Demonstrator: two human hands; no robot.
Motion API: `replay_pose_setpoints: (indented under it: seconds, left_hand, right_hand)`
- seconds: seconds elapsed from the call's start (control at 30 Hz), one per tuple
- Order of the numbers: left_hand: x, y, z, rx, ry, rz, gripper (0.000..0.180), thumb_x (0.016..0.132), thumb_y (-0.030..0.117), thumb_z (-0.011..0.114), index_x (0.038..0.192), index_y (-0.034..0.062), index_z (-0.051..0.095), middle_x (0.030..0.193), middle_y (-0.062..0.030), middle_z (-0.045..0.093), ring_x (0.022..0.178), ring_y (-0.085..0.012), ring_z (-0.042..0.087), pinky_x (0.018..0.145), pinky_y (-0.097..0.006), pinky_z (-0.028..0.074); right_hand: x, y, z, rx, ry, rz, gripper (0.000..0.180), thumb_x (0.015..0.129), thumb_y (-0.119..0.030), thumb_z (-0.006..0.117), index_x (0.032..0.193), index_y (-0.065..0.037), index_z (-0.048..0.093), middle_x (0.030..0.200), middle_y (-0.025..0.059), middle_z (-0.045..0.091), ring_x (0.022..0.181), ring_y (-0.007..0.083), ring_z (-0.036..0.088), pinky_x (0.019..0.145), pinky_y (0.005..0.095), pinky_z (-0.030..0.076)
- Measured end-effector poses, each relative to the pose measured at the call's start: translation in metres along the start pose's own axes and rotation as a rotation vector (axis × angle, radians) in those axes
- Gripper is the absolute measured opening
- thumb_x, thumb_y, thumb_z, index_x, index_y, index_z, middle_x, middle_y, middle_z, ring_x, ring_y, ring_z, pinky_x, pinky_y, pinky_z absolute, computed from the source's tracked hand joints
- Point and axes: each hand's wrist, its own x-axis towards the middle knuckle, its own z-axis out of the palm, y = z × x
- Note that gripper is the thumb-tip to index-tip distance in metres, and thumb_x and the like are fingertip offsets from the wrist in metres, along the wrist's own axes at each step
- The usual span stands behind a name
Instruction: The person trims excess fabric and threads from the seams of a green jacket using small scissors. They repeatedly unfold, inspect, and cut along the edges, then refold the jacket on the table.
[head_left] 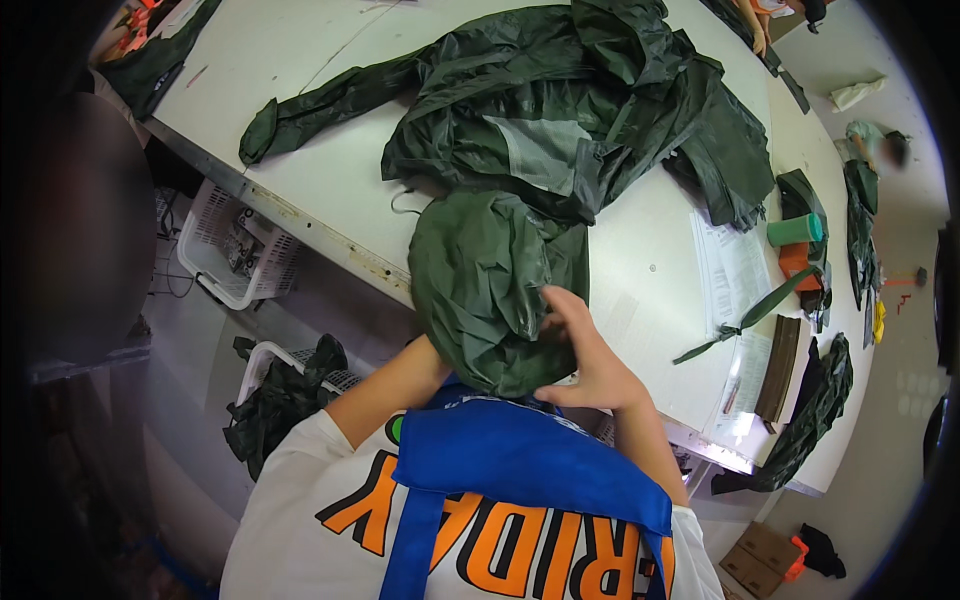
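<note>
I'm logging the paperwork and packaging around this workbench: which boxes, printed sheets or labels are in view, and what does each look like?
Printed sheets: white pages, flat on the table's right side.
Cardboard box: brown, on the floor at lower right, orange item beside it.
Teal cylinder: lies near the table's right edge; its kind is unclear.

a white basket (222, 262) sits under the counter (300, 120) at left. a teal cup (795, 230) and paper sheets (735, 275) lie at right. a cardboard box (762, 558) rests on the floor, lower right.

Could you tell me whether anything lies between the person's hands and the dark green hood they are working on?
Nothing visible does. The right hand rests directly on the hood of the green jacket; the left hand is hidden beneath the hood, its forearm running under the fabric.
</note>
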Motion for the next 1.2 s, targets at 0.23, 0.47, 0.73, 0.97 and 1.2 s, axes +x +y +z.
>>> replay_pose_setpoints:
  seconds: [0.23,0.47,0.73,0.97,1.2]
  left_hand:
    - [-0.019,-0.030,0.011,-0.542,-0.205,-0.247,0.050,0.096,0.026,0.048,0.140,0.0050,0.035,0.140,-0.0110,0.039,0.128,-0.0230,0.039,0.109,-0.035,0.029]
    - [-0.015,-0.016,0.009,0.703,0.045,0.201,0.047,0.094,0.026,0.052,0.134,0.0046,0.042,0.135,-0.0120,0.044,0.123,-0.0246,0.042,0.105,-0.036,0.033]
    - [-0.014,-0.019,0.022,0.566,0.107,0.119,0.048,0.090,0.024,0.056,0.133,0.0050,0.044,0.120,-0.0108,0.055,0.096,-0.0215,0.053,0.080,-0.032,0.043]
    - [-0.052,-0.020,0.021,-0.107,-0.202,-0.868,0.049,0.089,0.022,0.059,0.133,0.0057,0.045,0.109,-0.0093,0.063,0.073,-0.0192,0.061,0.058,-0.028,0.050]
    - [-0.088,-0.029,-0.023,0.588,0.390,-0.505,0.041,0.070,0.020,0.074,0.104,0.0058,0.057,0.105,-0.0141,0.058,0.102,-0.0360,0.055,0.087,-0.041,0.046]
  right_hand:
    - [-0.015,0.038,0.028,0.452,-0.149,0.193,0.068,0.094,-0.048,0.047,0.136,0.005,0.037,0.117,0.0185,0.055,0.106,0.0244,0.052,0.095,0.0350,0.039]
    - [0.001,0.078,0.011,-0.525,-0.069,0.313,0.053,0.085,-0.035,0.058,0.131,-0.010,0.046,0.140,0.0197,0.037,0.133,0.0356,0.032,0.103,0.0609,0.028]
    - [0.008,0.116,0.013,-0.669,0.266,0.388,0.046,0.075,-0.005,0.053,0.121,-0.003,0.050,0.102,0.0190,0.058,0.080,0.0404,0.062,0.075,0.0410,0.053]
    - [-0.065,0.143,-0.057,0.783,0.919,0.669,0.020,0.081,-0.004,0.045,0.099,-0.005,0.053,0.082,0.0036,0.059,0.060,0.0149,0.056,0.050,0.0271,0.046]
    - [-0.114,0.163,-0.040,0.315,1.245,0.634,0.057,0.082,0.005,0.050,0.135,-0.006,0.031,0.114,0.0136,0.047,0.083,0.0179,0.057,0.071,0.0291,0.051]
